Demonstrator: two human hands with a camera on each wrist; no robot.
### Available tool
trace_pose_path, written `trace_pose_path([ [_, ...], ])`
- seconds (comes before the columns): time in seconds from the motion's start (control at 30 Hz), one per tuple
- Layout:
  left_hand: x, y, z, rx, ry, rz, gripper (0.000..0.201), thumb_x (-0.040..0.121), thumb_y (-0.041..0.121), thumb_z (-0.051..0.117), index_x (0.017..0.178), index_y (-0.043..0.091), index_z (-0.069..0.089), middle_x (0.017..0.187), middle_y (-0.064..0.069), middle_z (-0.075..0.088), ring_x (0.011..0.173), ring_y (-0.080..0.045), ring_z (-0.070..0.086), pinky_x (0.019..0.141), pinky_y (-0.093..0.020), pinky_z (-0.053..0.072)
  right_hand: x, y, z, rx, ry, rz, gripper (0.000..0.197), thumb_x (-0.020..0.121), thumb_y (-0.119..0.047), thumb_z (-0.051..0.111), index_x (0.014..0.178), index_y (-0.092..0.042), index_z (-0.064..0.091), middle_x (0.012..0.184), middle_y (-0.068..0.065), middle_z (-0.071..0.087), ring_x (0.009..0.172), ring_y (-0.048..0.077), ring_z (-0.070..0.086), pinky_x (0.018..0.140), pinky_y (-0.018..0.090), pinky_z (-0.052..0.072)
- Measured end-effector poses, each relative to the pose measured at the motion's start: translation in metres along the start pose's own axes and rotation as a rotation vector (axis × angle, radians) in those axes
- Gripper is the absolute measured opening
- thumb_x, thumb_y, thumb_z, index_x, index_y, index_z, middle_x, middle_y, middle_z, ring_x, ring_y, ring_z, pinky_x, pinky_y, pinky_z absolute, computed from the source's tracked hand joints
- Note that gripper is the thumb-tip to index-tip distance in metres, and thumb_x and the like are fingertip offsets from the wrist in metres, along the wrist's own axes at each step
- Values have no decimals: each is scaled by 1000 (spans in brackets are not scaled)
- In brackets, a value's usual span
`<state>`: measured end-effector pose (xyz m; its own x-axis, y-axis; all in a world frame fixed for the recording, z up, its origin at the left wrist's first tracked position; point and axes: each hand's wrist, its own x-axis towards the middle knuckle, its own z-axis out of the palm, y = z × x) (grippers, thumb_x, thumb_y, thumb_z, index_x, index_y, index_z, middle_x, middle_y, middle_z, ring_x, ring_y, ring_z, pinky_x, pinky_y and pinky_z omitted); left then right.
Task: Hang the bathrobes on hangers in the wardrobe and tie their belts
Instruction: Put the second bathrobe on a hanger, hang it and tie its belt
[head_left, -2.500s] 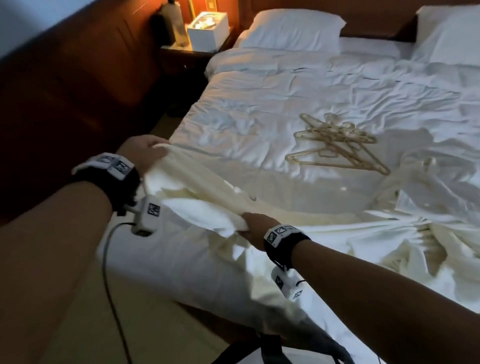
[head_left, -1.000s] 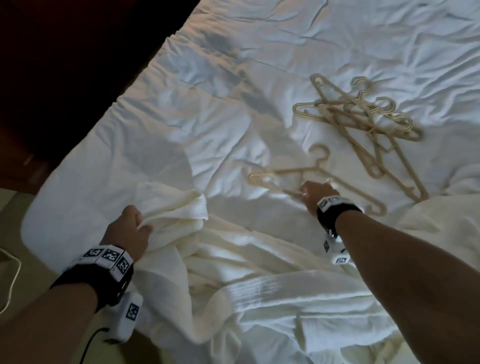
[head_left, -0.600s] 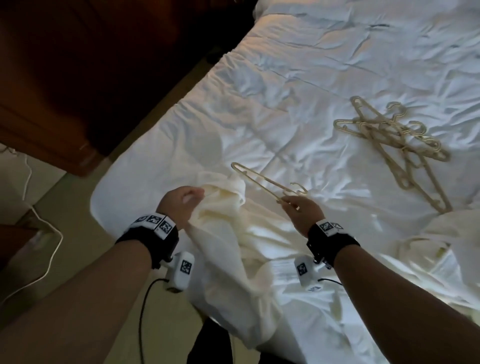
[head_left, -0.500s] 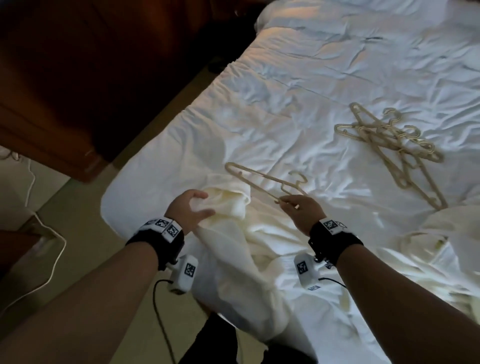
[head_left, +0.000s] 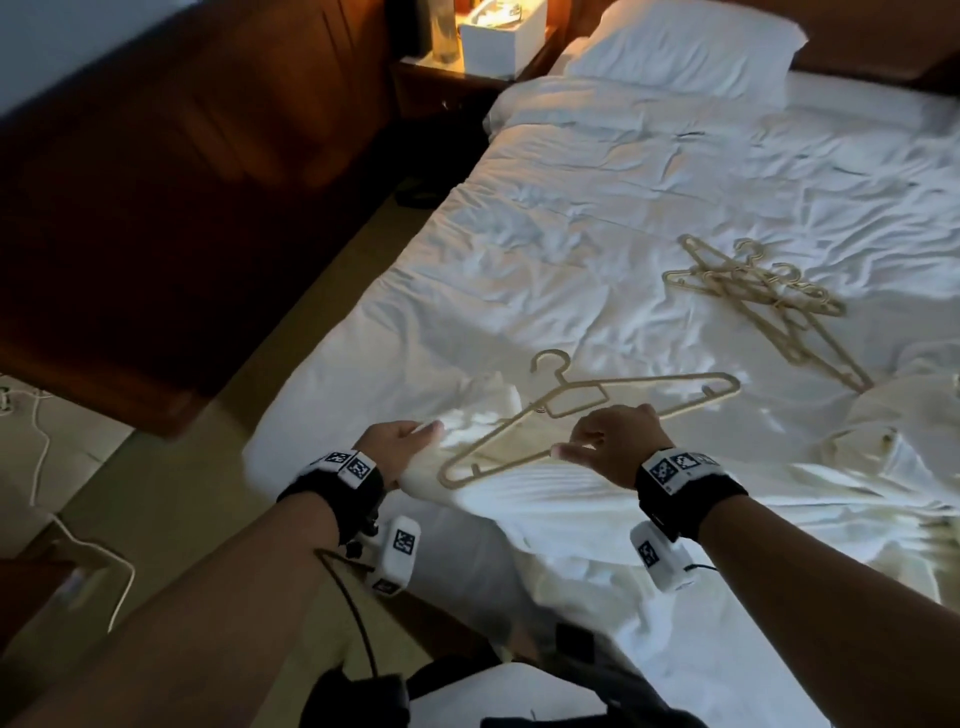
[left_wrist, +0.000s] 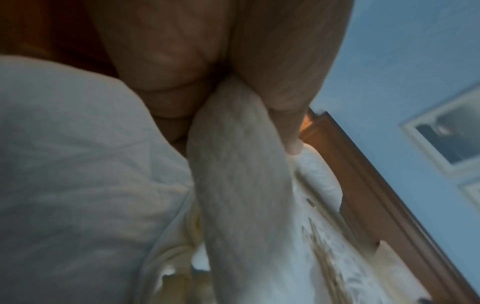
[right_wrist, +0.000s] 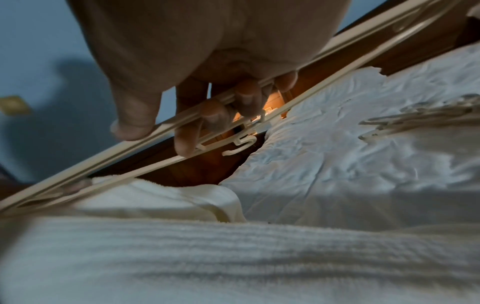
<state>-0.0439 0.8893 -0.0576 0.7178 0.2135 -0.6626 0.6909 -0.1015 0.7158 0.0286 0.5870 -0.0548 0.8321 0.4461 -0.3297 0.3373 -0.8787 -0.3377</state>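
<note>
A cream bathrobe (head_left: 540, 499) lies bunched at the near left corner of the bed (head_left: 597, 218). My left hand (head_left: 402, 447) pinches a fold of the bathrobe (left_wrist: 233, 164) between thumb and fingers. My right hand (head_left: 610, 441) grips the bottom bar of a beige plastic hanger (head_left: 587, 410), held flat just above the robe, hook pointing away to the left. In the right wrist view my fingers (right_wrist: 207, 117) curl round the hanger (right_wrist: 78, 170) bar. A second robe (head_left: 898, 415) lies crumpled at the right.
A pile of several more beige hangers (head_left: 763, 296) lies on the white duvet at the right. A dark wooden cabinet (head_left: 156, 197) stands left of the bed, with a narrow floor strip between. A nightstand (head_left: 457, 78) with a white box sits by the pillow (head_left: 685, 47).
My right hand reached to the hangers, picked one up and brought it back over the robe, then turned it so the hook points away. My left hand kept holding the robe.
</note>
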Motion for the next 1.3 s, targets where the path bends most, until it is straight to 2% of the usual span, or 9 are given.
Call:
trace_pose_path([
  [0.3,9,0,-2,-365,-168,-80,29,94,10,56,119,-4,59,115,-25,65,101,-37,66,85,-48,55,-18,-44,14,-336,-148,-303,58,70,-85,44,87,-36,68,82,-20,61,87,6,46,85,33,25],
  [0.43,17,-4,7,-489,-224,-81,39,93,22,57,122,-3,59,120,-26,62,112,-40,61,98,-51,47,-20,-59,27,-281,-184,-285,58,72,-84,44,90,-35,68,84,-19,59,90,7,46,88,35,25],
  [0.57,32,-9,8,-570,-87,-146,47,91,47,56,111,6,69,113,-16,69,109,-31,64,104,-47,43,-25,-67,37,-265,-202,-255,55,75,-81,46,93,-34,68,79,-20,52,92,8,48,92,37,27],
  [0.7,39,-13,8,-492,-20,-145,31,85,37,60,81,12,76,112,-12,69,99,-27,61,98,-45,42,-28,-74,49,-210,-156,-206,51,77,-79,46,94,-35,68,80,-21,50,90,7,43,93,37,24],
  [0.8,37,-11,7,-451,-22,-128,22,90,26,55,86,14,73,107,-22,66,94,-31,61,86,-44,51,-26,-80,52,-116,-63,-128,49,78,-77,47,92,-35,66,81,-21,50,88,5,40,93,37,24],
  [0.9,40,-6,8,-466,21,-86,27,99,9,42,86,10,66,85,-16,62,78,-30,59,68,-37,52,-25,-86,54,-117,-127,-149,47,77,-77,50,90,-35,66,83,-21,53,88,6,42,91,37,23],
  [1.03,45,-2,10,-525,16,-31,29,98,-1,37,83,5,60,78,-16,62,71,-29,60,66,-38,53,-20,-90,58,-88,-170,-141,45,77,-75,52,90,-35,66,83,-21,52,91,6,44,94,37,23],
  [1.2,43,-4,11,-542,-26,0,26,96,-2,43,86,7,66,84,-18,63,81,-32,61,84,-44,49,-10,-93,59,-54,-166,-127,44,77,-75,53,89,-35,65,82,-22,52,90,5,44,94,37,23],
  [1.3,48,-6,10,-535,38,7,27,90,-2,53,77,14,70,77,-11,64,75,-27,60,75,-37,50,-7,-95,57,-62,-177,-160,44,77,-75,53,89,-35,65,80,-21,50,89,6,44,90,35,22],
])
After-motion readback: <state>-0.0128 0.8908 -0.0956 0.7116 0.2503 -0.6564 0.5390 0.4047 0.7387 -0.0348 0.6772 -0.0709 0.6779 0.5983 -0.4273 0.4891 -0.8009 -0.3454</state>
